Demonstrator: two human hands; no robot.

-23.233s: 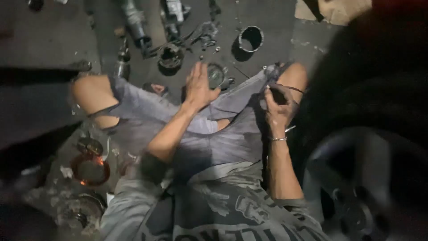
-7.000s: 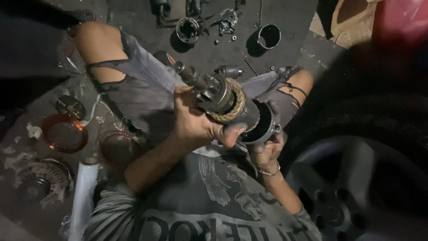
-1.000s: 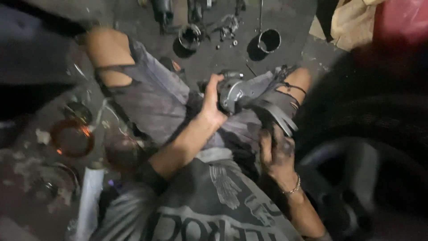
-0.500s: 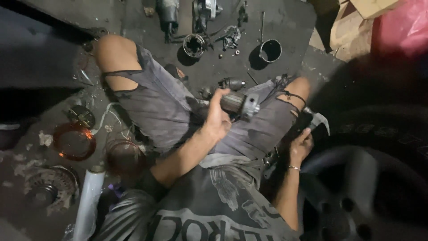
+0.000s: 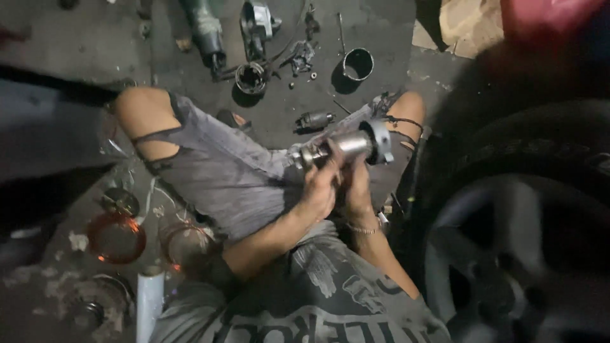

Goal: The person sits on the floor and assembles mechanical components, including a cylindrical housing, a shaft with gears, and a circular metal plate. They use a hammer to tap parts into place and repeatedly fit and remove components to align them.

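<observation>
I sit cross-legged on a dark workshop floor in torn grey trousers. Both hands hold a silvery cylindrical motor part [image 5: 346, 147] above my lap; it has a shaft end at the left and a wider flange at the right. My left hand [image 5: 321, 187] grips it from below near the shaft end. My right hand [image 5: 357, 190] sits right beside it under the cylinder's middle, fingers on the metal.
A car tyre and wheel [image 5: 515, 235] fills the right side. Ahead on the floor lie a metal cup [image 5: 358, 64], a round housing [image 5: 250, 77], a small cylindrical part [image 5: 314, 119] and other motor pieces. Copper wire coils [image 5: 116, 237] and a white roll [image 5: 150, 298] lie at my left.
My right hand has come up from the floor beside the tyre, where it held a hammer, and now joins the left hand on the motor part. The part sits a little higher.
</observation>
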